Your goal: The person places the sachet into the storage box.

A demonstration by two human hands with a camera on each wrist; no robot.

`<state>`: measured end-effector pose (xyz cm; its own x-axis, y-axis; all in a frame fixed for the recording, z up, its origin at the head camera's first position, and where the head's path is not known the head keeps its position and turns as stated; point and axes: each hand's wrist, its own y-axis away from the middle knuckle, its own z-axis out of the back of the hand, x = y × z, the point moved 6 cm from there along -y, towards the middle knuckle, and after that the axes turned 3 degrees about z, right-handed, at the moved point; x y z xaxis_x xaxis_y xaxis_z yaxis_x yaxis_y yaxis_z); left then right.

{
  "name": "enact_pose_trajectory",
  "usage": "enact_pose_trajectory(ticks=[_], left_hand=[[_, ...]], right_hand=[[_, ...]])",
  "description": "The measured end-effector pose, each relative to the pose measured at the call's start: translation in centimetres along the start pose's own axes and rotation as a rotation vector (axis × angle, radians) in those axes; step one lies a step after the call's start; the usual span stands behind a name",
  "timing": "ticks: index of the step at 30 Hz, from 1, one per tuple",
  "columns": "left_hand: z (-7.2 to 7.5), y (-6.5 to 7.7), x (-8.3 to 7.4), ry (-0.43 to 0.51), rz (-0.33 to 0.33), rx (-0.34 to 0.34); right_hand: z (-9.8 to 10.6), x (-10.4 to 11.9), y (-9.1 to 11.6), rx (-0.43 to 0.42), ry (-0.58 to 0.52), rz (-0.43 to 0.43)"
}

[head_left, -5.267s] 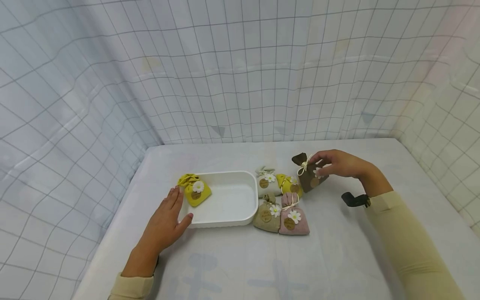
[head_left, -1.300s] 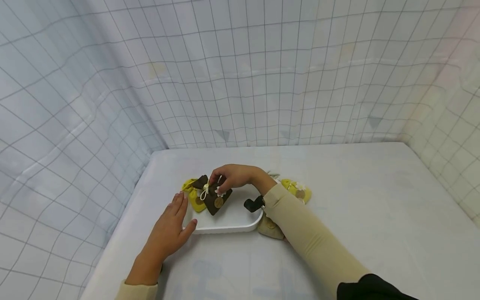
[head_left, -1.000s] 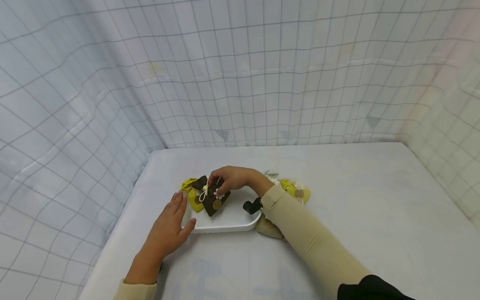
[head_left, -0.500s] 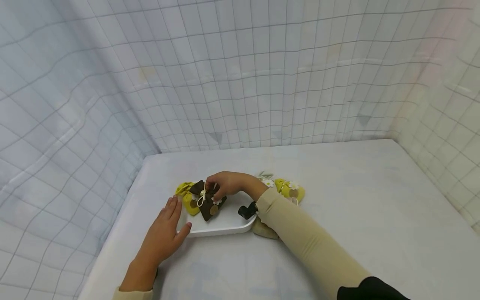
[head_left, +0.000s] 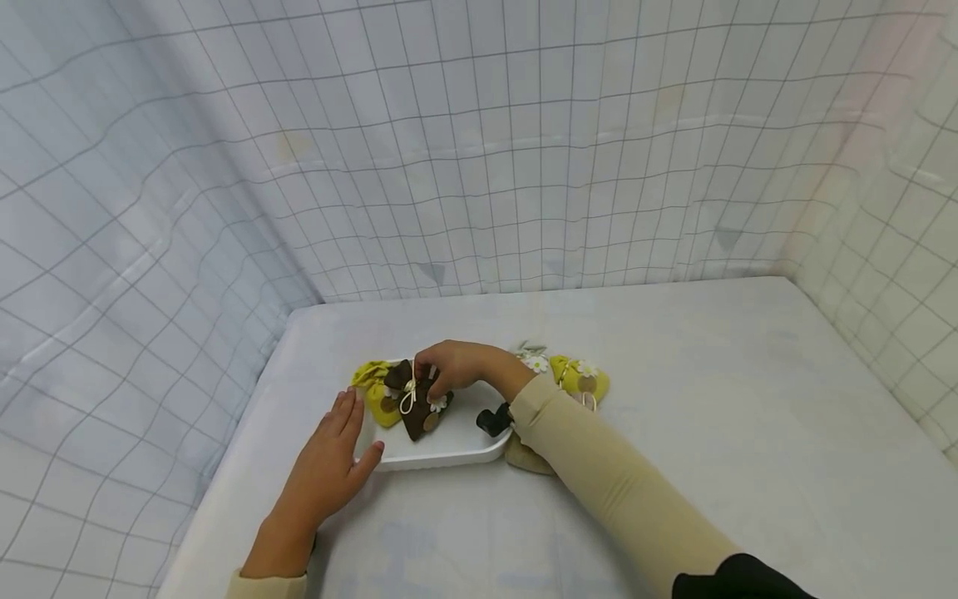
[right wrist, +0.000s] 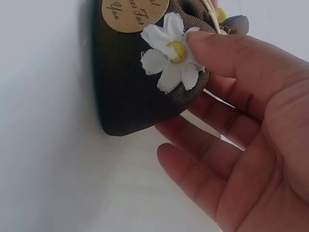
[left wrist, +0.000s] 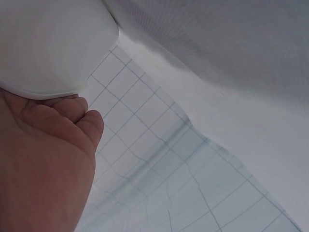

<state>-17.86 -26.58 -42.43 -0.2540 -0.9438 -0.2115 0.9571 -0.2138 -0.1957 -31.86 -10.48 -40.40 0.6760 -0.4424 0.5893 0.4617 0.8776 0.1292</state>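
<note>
My right hand point(head_left: 462, 366) pinches a dark brown drawstring pouch point(head_left: 416, 416) over the white tray point(head_left: 449, 460). In the right wrist view the thumb presses beside the pouch's white daisy point(right wrist: 166, 55), with fingers behind the cloth. A cream cord ties its neck, and a round paper label point(right wrist: 133, 14) sits on its front. Left of it, a yellow pouch point(head_left: 382, 409) lies in the tray, partly overlapped by the brown one. My left hand point(head_left: 322, 457) rests at the tray's left end, fingers extended and thumb apart; the left wrist view shows fingertips against the tray's rim point(left wrist: 41, 95).
Right of the tray lie another yellow pouch point(head_left: 587, 381), a pale pouch with a daisy point(head_left: 535, 363) and a beige pouch point(head_left: 527, 457), partly hidden by my right forearm point(head_left: 614, 474). Gridded white curtains point(head_left: 479, 166) border the white-covered table point(head_left: 711, 374) at the back and sides.
My right hand has carried the brown pouch from right of the other pouches leftward to the tray. Lately the pouch has only turned slightly. My left hand stays at the tray's left end.
</note>
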Motion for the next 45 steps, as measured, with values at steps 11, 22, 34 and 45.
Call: enact_pose_trajectory(ticks=[11,22,34,45], left_hand=[[0.1,0.0,-0.2,0.000,-0.001,-0.001],[0.1,-0.2,-0.1,-0.003,-0.001,-0.004],[0.2,-0.1,-0.1,-0.004,0.007,0.008],[0.0,0.0,-0.1,-0.004,0.021,0.023]], right_hand=[[-0.3,0.1,0.0,-0.004,0.034,-0.005],[0.1,0.1,0.2,-0.037,0.093,-0.039],[0.6,0.4,0.8,-0.087,0.162,-0.136],[1.8,0.9,2.3,-0.100,0.080,-0.103]])
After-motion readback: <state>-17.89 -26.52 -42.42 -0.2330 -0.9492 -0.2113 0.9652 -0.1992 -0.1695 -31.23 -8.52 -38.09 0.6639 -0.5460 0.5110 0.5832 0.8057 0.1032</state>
